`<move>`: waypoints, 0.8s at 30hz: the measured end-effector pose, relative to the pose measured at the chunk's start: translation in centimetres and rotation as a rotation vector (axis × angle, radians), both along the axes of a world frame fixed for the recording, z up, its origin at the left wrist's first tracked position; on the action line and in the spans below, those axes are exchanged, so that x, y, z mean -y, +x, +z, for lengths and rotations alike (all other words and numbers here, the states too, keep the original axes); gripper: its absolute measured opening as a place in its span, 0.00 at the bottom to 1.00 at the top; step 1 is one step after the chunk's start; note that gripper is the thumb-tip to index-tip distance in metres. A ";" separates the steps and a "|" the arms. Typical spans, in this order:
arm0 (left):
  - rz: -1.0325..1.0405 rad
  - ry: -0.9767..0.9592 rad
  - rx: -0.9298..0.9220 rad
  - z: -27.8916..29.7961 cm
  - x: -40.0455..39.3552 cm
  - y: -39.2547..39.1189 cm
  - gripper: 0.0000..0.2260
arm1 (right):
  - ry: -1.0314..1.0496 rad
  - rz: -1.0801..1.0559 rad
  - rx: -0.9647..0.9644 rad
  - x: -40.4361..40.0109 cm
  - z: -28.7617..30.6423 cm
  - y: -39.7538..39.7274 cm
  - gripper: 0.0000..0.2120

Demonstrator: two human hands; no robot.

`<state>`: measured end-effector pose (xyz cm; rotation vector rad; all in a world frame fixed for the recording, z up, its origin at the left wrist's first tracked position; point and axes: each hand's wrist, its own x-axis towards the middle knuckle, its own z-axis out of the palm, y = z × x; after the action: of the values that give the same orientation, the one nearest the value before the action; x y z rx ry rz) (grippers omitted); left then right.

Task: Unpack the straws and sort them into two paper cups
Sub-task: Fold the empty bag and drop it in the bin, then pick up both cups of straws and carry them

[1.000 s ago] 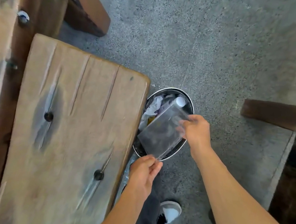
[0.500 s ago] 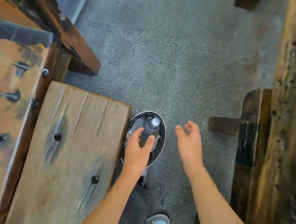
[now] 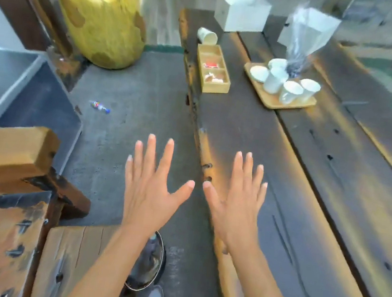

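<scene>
My left hand [image 3: 153, 187] and my right hand [image 3: 235, 201] are held out flat with fingers spread and nothing in them. The left one hovers over the floor, the right one over the near edge of the dark wooden table [image 3: 309, 188]. Far back on the table, a wooden tray [image 3: 293, 103] carries several white paper cups [image 3: 290, 92]. A clear plastic bag [image 3: 304, 40] with dark contents stands in one of those cups. One more paper cup [image 3: 207, 36] lies on its side beyond the tray. I cannot make out single straws.
A wooden compartment box [image 3: 213, 68] with small packets sits left of the tray. Two white boxes [image 3: 243, 11] stand at the table's far end. A metal bin [image 3: 149, 267] is under my left forearm, beside a wooden bench [image 3: 70, 264]. A yellow post [image 3: 101, 11] rises at left.
A clear plastic wrapper went from my hands into the metal bin. My view then swung up from the bin to the table, and both hands rose, empty and spread.
</scene>
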<state>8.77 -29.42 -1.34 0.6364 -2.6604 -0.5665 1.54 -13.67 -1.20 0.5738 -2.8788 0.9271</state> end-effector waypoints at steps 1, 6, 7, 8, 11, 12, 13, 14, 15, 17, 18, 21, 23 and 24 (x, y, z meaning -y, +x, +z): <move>-0.029 -0.029 -0.026 1.9 -1.1 -0.5 0.40 | 0.013 -0.013 -0.035 -1.4 1.9 -0.2 0.41; -0.221 -0.104 -0.136 10.8 -10.3 -3.0 0.40 | 0.060 -0.206 -0.187 -11.8 10.2 0.7 0.42; -0.262 -0.117 -0.149 11.9 -12.1 -3.5 0.40 | 0.075 -0.243 -0.203 -13.7 11.3 1.0 0.42; -0.315 -0.133 -0.165 13.1 -14.5 -4.0 0.40 | 0.088 -0.296 -0.221 -16.1 12.5 1.4 0.42; -0.486 -0.173 -0.175 15.6 -21.1 -4.9 0.40 | 0.107 -0.466 -0.269 -22.7 14.9 3.1 0.43; -0.533 -0.179 -0.188 16.0 -23.1 -4.9 0.40 | 0.111 -0.514 -0.269 -24.6 15.5 3.7 0.43; -0.590 -0.176 -0.208 16.5 -25.5 -5.0 0.40 | 0.125 -0.572 -0.269 -26.9 16.0 4.5 0.43; -0.641 -0.171 -0.216 16.8 -27.3 -5.0 0.39 | 0.138 -0.621 -0.272 -28.7 16.3 5.2 0.43; -0.697 -0.167 -0.220 16.9 -29.1 -4.9 0.39 | 0.149 -0.679 -0.278 -30.4 16.5 6.0 0.43; -0.838 -0.158 -0.235 17.4 -34.4 -4.4 0.39 | 0.169 -0.820 -0.283 -35.2 17.1 8.7 0.43; -0.859 -0.150 -0.238 17.6 -35.8 -4.2 0.40 | 0.187 -0.843 -0.277 -36.4 17.2 9.4 0.44; -1.021 -0.091 -0.259 18.1 -41.9 -2.4 0.41 | 0.236 -1.005 -0.251 -41.6 17.5 13.6 0.44; -1.107 -0.055 -0.260 18.0 -45.0 -1.1 0.42 | 0.258 -1.089 -0.240 -44.2 17.5 16.3 0.44; -1.148 -0.052 -0.256 18.0 -46.5 -0.3 0.42 | 0.266 -1.134 -0.232 -45.4 17.5 17.7 0.44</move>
<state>8.43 17.05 16.63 -1.0023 -2.5373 -0.7566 19.22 31.75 16.26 -0.8316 -2.4537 0.2566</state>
